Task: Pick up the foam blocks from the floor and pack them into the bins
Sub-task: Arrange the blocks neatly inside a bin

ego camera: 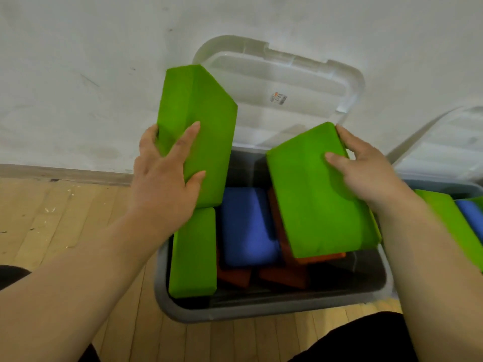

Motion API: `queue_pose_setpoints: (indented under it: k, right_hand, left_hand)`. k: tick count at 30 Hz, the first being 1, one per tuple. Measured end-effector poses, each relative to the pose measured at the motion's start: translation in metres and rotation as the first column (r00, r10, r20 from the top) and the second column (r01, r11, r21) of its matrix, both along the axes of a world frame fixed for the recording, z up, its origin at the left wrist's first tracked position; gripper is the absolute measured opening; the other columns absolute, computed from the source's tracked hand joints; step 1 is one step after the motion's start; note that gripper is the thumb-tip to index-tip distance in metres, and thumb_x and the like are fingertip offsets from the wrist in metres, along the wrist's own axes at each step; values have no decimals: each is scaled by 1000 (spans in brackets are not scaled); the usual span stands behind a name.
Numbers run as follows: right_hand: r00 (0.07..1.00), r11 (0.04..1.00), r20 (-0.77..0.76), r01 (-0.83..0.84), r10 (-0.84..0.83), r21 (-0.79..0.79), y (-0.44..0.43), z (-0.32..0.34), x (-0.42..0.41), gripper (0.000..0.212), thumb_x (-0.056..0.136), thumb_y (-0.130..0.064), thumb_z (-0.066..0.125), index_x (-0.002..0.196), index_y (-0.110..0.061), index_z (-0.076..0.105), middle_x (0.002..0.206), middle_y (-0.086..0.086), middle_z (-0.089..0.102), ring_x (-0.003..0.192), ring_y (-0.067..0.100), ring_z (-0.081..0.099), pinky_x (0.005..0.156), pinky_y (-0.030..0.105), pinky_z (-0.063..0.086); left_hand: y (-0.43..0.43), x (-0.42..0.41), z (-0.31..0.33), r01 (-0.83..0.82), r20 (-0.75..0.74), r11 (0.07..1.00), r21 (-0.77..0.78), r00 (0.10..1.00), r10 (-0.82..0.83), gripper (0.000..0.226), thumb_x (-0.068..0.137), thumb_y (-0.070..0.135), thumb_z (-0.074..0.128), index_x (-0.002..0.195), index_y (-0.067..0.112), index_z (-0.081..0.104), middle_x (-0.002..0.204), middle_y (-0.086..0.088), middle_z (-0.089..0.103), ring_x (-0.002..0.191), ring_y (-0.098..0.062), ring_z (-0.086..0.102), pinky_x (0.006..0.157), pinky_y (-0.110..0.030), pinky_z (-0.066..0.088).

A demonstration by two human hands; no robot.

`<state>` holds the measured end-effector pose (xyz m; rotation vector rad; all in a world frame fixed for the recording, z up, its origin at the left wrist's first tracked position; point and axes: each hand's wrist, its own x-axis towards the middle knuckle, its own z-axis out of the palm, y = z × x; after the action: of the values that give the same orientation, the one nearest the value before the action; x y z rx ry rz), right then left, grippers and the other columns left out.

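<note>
Far left there's wood floor [52, 218], with white wall [78, 74] behind it. My left hand [162, 178] has the left block [196, 113], a green one standing nearly upright. My thumb is hooked round its left edge and my fingers are spread almost straight across the near face, so the block is clamped between them. It hangs over the left end of the grey bin [261, 312], its bottom edge just above a packed green block [193, 254] lying along the bin's left wall.

Moving across the bin, a blue block [248, 226] lies flat in the middle, with orange blocks [232, 278] under and beside it. Behind the bin, the clear lid [287, 74] stands up against the wall.

Now the right block [313, 199], also green, tilted with its broad face up toward me. Its low end is down inside the bin's right side, over an orange edge, and I can't tell whether it touches. My right hand [366, 168] grips the upper end, thumb laid on the top face and fingers curled over the far edge.

Far right, a second bin [444, 184] holds a green piece [444, 215] and a blue piece [473, 215] side by side, with a second lid [444, 142] up behind them.
</note>
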<state>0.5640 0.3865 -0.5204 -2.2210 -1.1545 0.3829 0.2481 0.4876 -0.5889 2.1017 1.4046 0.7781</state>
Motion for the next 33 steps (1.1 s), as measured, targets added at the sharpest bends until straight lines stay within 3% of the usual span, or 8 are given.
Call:
queue_pose_setpoints:
  k: [3,5,11,17,22,25,30,33]
  right_hand:
    - [992,996,115,51,-43,-69,-11,-7,24,62,103,-26,60,159,-27,34,161,-4,40,146,13,37,109,15,24]
    - [969,983,234,113,-78,-141,-19,-16,36,63,104,-27,56,161,-25,29,162,8,39,146,25,38,114,27,29]
    - [962,851,269,104,46,-515,-20,-47,24,89,96,-74,39,164,-26,8,168,18,17,155,32,16,125,48,16]
    - [979,963,138,174,-148,-204,-28,-35,26,88,93,-68,54,163,-27,20,164,8,34,149,30,34,121,47,29]
    - [866,930,-501,194,-13,311,-47,18,-5,67,102,-42,56,159,-45,22,127,-11,69,103,2,70,82,23,56]
    - [872,931,-486,127,60,343,-68,26,-1,77,99,-19,64,160,-41,23,109,-11,76,99,7,74,73,19,57]
    - [889,937,-444,243,-112,250,-96,35,33,75,95,-12,70,157,-35,34,87,-25,75,91,3,74,76,22,60]
    - [960,978,-200,206,-198,23,-106,18,45,75,95,-33,70,159,-33,31,142,-7,62,130,14,59,112,36,45]
  left_hand:
    - [-5,10,10,-15,-63,998,56,998,19,81,91,38,69,152,60,20,162,-12,9,138,-45,33,118,-53,29]
    - [-7,14,16,-4,-73,996,91,997,11,81,90,38,70,151,60,21,161,-12,11,137,-45,35,116,-56,31]
    - [-10,31,33,78,43,990,117,996,-83,81,90,36,71,151,60,22,160,-7,13,143,-40,32,119,-52,32]
    - [-14,60,50,119,346,993,-14,932,-106,78,89,44,71,149,63,25,152,7,28,121,3,43,107,-21,32]
    - [-28,104,50,436,710,866,-246,689,-145,76,84,44,73,144,66,33,151,17,49,133,-5,53,111,-41,47]
    - [-44,138,48,552,717,774,-310,670,-191,83,70,53,78,136,75,32,151,18,48,133,-9,54,111,-43,47]
    - [-53,189,44,712,704,569,-412,645,-298,107,72,35,72,162,42,14,146,19,53,126,-2,59,105,-29,49]
    - [-57,198,33,679,435,564,-470,734,-522,111,62,68,70,156,54,12,163,9,34,151,-14,30,122,-42,29]
